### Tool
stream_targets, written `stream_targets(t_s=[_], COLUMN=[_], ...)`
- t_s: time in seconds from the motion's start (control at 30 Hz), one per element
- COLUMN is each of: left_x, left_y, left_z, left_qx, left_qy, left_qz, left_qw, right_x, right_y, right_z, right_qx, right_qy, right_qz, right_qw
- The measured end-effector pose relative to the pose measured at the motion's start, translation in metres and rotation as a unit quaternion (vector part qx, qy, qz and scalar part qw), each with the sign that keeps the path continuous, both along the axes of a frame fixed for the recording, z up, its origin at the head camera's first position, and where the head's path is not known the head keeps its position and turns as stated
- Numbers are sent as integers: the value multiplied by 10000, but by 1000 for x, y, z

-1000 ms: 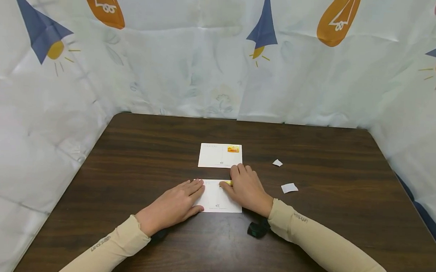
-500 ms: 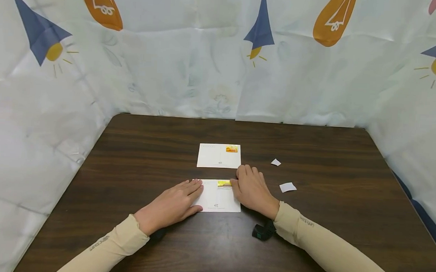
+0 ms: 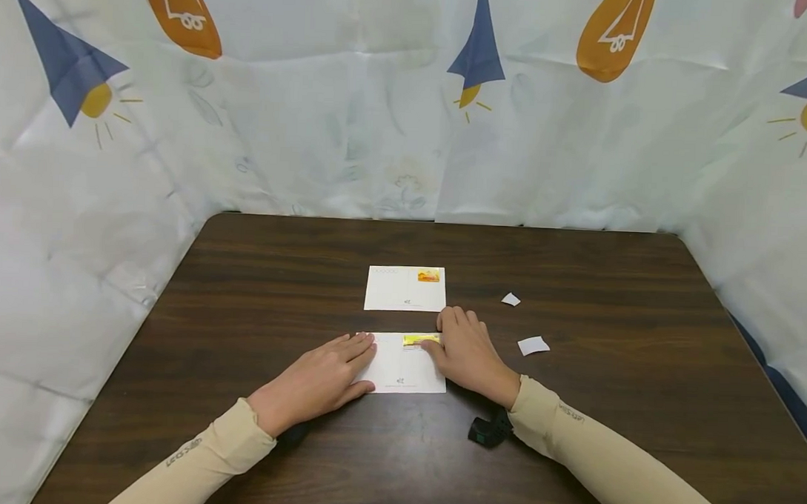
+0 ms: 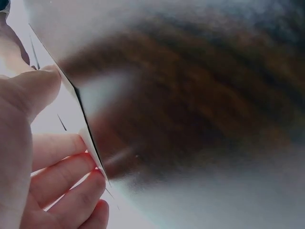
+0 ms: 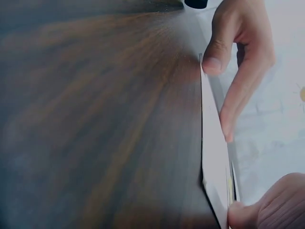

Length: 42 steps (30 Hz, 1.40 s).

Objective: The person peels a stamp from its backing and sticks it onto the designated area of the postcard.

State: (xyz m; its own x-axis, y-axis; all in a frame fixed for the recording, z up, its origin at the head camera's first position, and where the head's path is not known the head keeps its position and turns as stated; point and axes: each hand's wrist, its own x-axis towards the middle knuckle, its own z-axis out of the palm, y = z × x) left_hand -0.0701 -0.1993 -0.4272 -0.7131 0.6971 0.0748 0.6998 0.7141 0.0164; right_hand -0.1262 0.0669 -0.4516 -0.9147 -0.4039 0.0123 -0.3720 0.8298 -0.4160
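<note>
A white postcard (image 3: pixel 401 370) lies flat on the dark wooden table (image 3: pixel 296 263), a yellow stamp (image 3: pixel 414 340) at its upper right. My left hand (image 3: pixel 326 379) rests with fingers extended on the card's left side, thumb along its lower left corner. On the stamp's right part presses the thumb of my right hand (image 3: pixel 469 354), hiding some of it; the other fingers bend at the card's upper right corner. In the right wrist view, the right thumb (image 5: pixel 243 214) touches the card's surface, with the left hand (image 5: pixel 245 52) farther up the card.
Behind lies a second postcard (image 3: pixel 392 287) with an orange-yellow stamp (image 3: pixel 428 276) at its upper right. Two scraps of white paper, a smaller scrap (image 3: pixel 511 299) and a larger scrap (image 3: pixel 534 345), lie to the right. A patterned white curtain (image 3: pixel 301 130) surrounds the table's far side.
My right thumb slid rightward along the stamp to its right end, uncovering most of it, then came back slightly left onto it. The left hand stayed in place on the card.
</note>
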Motion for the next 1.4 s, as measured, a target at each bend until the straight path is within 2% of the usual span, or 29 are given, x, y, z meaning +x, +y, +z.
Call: stream_targets(t_s=[0.23,0.43,0.53,0.7,1.0,1.2,1.4], left_x=[-1,-2,-1,2,2,0,0], left_y=[-1,-3,-3,-1,-1,-2,-5], left_z=[0,1,0,-1,-2,-6,-11], left_qx=[-84,-97,-75,-24,-7,97,46], left_qy=[3,-55,-95,-116,-79,-62,-109], left_qz=[12,13,32,38,-49,-76,-50], left_qw=[10000,9999,9999,9999,10000,9999,9999], right_x=[-2,-10,-12,-9,-3,-7,-12], right_y=[5,-3,-8,-8,3,14,40], right_z=[1,-1,-2,-4,-10,-11,-4], right_qx=[-464,-810,-805,-603,-791,-1560,-1952], right_qy=[-69,-166,-182,-130,-70,-172,298], right_qz=[70,-157,-215,-101,-187,-298,-571], right_qw=[9989,9965,9964,9980,9967,9872,9786])
